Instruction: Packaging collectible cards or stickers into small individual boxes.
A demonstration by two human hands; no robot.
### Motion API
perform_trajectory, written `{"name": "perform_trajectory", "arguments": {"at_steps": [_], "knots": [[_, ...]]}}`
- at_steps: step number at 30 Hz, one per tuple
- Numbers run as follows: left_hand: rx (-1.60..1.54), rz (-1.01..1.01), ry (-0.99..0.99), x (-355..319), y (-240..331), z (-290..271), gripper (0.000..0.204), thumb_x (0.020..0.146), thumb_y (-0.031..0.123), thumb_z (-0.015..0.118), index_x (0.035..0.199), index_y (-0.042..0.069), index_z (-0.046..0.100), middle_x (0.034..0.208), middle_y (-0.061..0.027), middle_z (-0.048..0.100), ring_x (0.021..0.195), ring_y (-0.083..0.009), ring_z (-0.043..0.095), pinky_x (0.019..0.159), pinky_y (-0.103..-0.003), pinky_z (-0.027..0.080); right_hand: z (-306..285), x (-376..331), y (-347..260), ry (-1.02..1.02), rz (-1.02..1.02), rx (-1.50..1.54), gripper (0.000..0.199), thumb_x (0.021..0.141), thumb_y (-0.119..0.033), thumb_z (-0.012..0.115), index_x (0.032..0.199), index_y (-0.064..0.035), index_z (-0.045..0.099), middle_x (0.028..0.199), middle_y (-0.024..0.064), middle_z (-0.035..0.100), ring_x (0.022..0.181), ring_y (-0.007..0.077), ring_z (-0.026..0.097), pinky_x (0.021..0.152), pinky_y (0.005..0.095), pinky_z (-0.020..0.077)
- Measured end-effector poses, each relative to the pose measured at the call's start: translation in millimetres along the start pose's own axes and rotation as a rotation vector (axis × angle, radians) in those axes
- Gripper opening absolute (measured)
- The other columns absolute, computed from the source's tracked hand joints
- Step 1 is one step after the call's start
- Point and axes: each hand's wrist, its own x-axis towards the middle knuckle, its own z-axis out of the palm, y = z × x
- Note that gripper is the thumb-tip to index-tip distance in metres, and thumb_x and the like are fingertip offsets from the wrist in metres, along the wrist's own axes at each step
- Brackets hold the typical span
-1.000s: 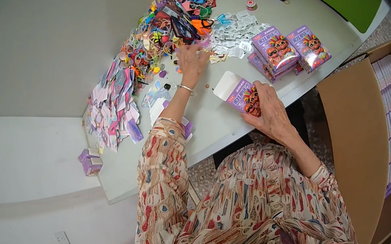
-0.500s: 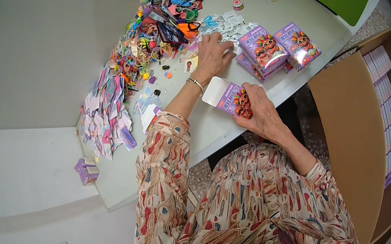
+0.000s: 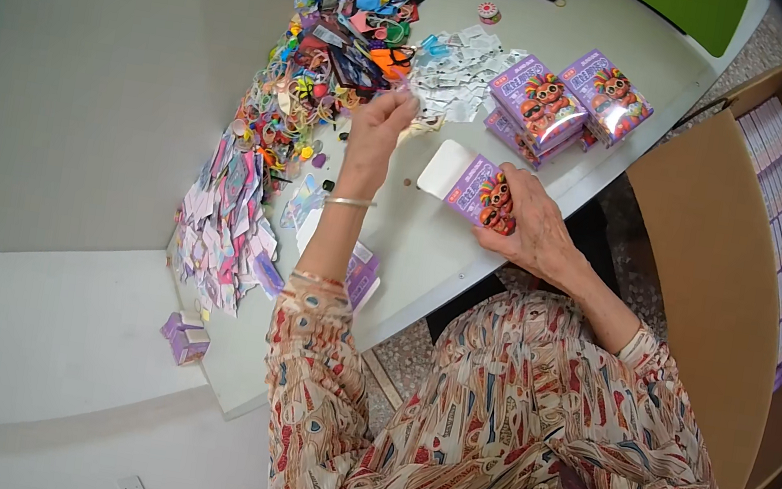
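My right hand (image 3: 537, 228) is wrapped round a small purple carton (image 3: 482, 192) with cartoon figures on it. The carton lies tilted above the table's front edge, its white end flap raised toward the left. My left hand (image 3: 377, 136) pinches its fingers together beside the heap of colourful trinkets (image 3: 337, 64); a pale bit shows at the fingertips, too small to name. Just beyond those fingers spreads a pile of small white packets (image 3: 468, 69). Another purple and white carton (image 3: 361, 276) sits partly hidden under my left forearm.
Several purple cartons (image 3: 538, 105) are stacked at the table's right edge. Pink and purple sachets (image 3: 221, 229) form a heap at the left. To the right stands a large cardboard box (image 3: 707, 292) holding rows of cartons. A wall (image 3: 109, 101) borders the table.
My left hand has drawn back leftward from the white packets, and its spread fingers have come together in a pinch. The right hand still holds the carton. The whole view has shifted slightly.
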Motion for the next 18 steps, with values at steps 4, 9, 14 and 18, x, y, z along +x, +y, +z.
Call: {"name": "perform_trajectory", "arguments": {"at_steps": [4, 9, 14, 18], "knots": [[-0.347, -0.23, -0.032, -38.0, 33.7, -0.7, 0.017, 0.091, 0.018, 0.065, 0.098, 0.003, 0.068, 0.091, 0.0042, 0.063, 0.082, -0.0065, 0.054, 0.08, -0.025, 0.045, 3.7, 4.4, 0.2, 0.028, 0.008, -0.054, 0.077, 0.072, -0.026, 0.075, 0.13, 0.0066, 0.037, 0.114, 0.0259, 0.052, 0.109, 0.0411, 0.052, 0.094, 0.0447, 0.0432], [0.054, 0.022, -0.09, -66.6, 19.1, 5.7, 0.019, 0.087, 0.013, 0.068, 0.102, 0.003, 0.067, 0.106, -0.0054, 0.063, 0.096, -0.0154, 0.058, 0.086, -0.029, 0.045, 5.1, 10.6, -9.2, -0.048, 0.032, -0.047, 0.077, 0.072, -0.027, 0.075, 0.13, 0.0064, 0.036, 0.112, 0.0257, 0.052, 0.108, 0.0424, 0.052, 0.093, 0.0457, 0.043], [0.546, 0.384, -0.04, -77.3, 17.8, 17.0, 0.019, 0.083, 0.013, 0.07, 0.1, 0.005, 0.068, 0.112, -0.0109, 0.063, 0.1, -0.0209, 0.059, 0.088, -0.032, 0.047, 5.8, 6.5, -7.8, -0.045, -0.002, -0.066, 0.078, 0.072, -0.026, 0.075, 0.131, 0.0058, 0.036, 0.113, 0.0256, 0.051, 0.107, 0.0432, 0.052, 0.093, 0.0464, 0.0432], [0.13, 0.04, 0.093, -47.8, -6.8, -19.5, 0.019, 0.087, 0.017, 0.068, 0.099, 0.002, 0.069, 0.085, -0.0012, 0.068, 0.072, -0.0078, 0.059, 0.064, -0.022, 0.046, 6.2, 3.4, -2.6, -0.014, 0.037, -0.009, 0.078, 0.073, -0.026, 0.075, 0.132, 0.0054, 0.035, 0.118, 0.0266, 0.05, 0.109, 0.043, 0.052, 0.095, 0.0455, 0.0429]]}}
